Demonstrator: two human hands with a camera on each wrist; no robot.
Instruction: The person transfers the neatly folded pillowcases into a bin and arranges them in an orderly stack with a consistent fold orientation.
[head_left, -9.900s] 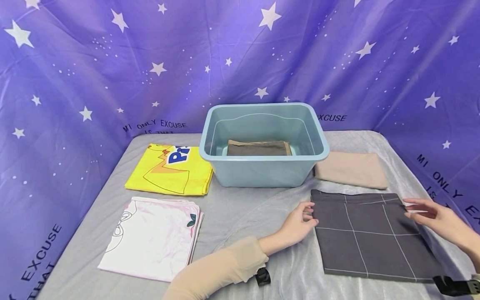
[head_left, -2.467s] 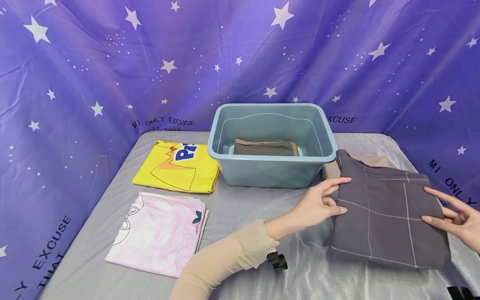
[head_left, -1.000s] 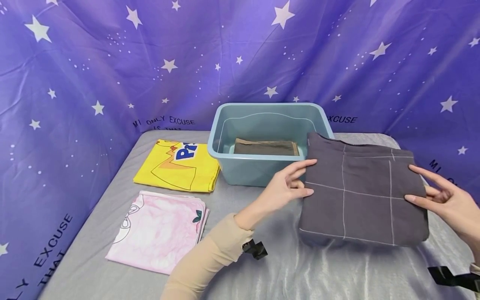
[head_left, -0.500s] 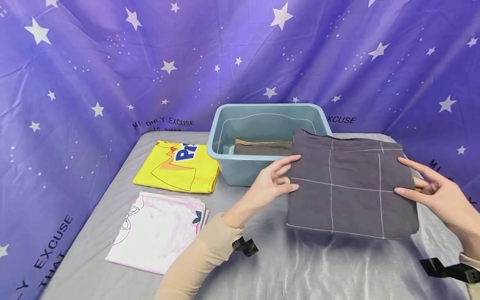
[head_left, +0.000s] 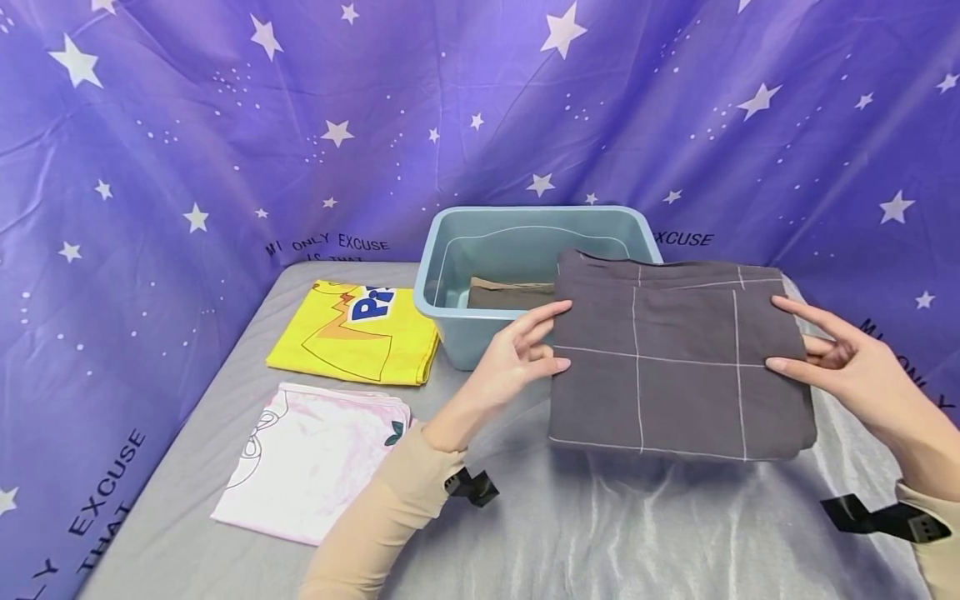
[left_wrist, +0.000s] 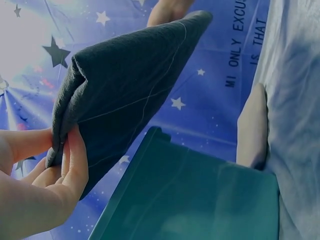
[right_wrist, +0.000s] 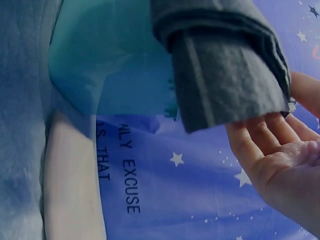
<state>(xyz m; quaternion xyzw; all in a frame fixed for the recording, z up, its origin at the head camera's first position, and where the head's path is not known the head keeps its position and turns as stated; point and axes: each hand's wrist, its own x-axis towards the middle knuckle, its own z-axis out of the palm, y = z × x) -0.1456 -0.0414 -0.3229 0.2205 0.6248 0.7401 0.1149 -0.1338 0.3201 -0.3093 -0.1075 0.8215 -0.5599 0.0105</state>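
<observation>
A folded dark grey cloth with white grid lines [head_left: 678,367] hangs in the air, covering the right front part of the blue-green tub [head_left: 480,337]. My left hand [head_left: 506,367] pinches its left edge, thumb on the near face and fingers behind. At the opposite edge my right hand [head_left: 855,358] grips it the same way. The left wrist view shows the folded layers between thumb and fingers of the left hand [left_wrist: 47,185]. Seen from the right wrist, fingers of the right hand [right_wrist: 280,155] lie under the cloth's edge [right_wrist: 225,75]. Inside the tub lies a folded brown cloth [head_left: 510,296].
Left of the tub lies a folded yellow printed cloth [head_left: 356,333], with a folded pink-and-white cloth [head_left: 315,467] nearer. A beige folded cloth [right_wrist: 72,175] lies beside the tub, hidden in the head view. A purple star-printed curtain [head_left: 360,75] surrounds the grey-covered table [head_left: 600,533].
Both hands have lifted the grey cloth off the table and carried it left and up toward the tub, now overlapping its front right. The other cloths have stayed put.
</observation>
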